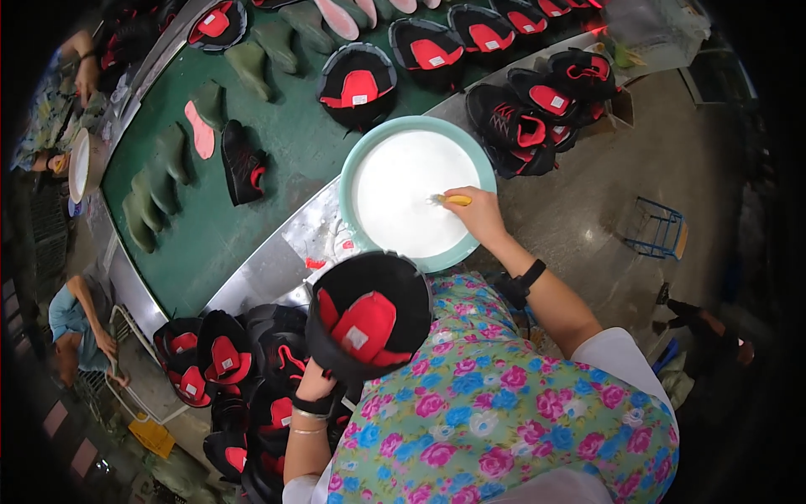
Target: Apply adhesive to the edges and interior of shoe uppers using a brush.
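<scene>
Tabletop of green colour, with a metal border, fills the upper left and centre of the frame. Below, at the lower centre and right, the flowered apron covers the person's front, perhaps to keep the clothes clean. At the lower left lies a heap of black-and-red shoe uppers, near the left forearm, probably so that each is easy to take.

Slightly right of centre is a pale green basin with white liquid; it seems placed close to the body so the right arm reaches it without stretching. What supports it is hidden.

Just under the basin, the left hand holds one black shoe upper, its fingers gripping the lower side, partly covered by it. The wide opening faces up, presumably so that the red lining stays accessible.

Left of centre, a dark shoe lies beside a pink insole.

Smallest is the yellow-handled brush: the right hand has its fingers closed around the handle, with bristles at the liquid, likely for wetting them.
</scene>
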The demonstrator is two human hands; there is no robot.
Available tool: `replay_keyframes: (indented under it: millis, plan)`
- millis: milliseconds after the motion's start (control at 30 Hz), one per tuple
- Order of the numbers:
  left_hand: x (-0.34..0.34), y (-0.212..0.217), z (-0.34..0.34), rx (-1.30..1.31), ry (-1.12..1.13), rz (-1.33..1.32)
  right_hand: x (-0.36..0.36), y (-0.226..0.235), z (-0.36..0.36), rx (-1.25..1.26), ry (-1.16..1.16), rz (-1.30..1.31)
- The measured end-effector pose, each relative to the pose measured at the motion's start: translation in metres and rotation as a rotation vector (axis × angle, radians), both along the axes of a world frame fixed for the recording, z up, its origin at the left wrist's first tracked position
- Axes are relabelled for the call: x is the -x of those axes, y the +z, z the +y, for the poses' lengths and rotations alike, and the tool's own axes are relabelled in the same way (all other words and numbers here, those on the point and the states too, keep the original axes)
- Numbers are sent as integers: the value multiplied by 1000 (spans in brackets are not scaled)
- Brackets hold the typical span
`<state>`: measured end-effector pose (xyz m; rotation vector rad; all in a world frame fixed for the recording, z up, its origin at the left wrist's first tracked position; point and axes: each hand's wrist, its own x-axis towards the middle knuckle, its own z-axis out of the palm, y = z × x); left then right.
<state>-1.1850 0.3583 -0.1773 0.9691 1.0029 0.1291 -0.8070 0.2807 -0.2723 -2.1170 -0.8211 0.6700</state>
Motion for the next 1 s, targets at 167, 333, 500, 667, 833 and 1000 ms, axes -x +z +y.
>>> replay_keyframes:
  millis: [167,333,500,667,833,1000]
  plan:
    - [-41,-3,14,-157,-75,-27,0,68,3,-105,-44,13]
    - [-75,-3,25,-226,-118,-92,24,130,18,-327,186,416]
    - [-89,0,29,-227,-105,-113,16,124,21,-258,75,402]
    - [-94,3,35,-191,-3,-110,7,107,3,-132,-147,189]
    - [-87,9,40,103,67,26,34,120,-8,-92,-123,109]
    - [-80,-7,44,-59,229,-18,58,154,-9,-25,-71,291]
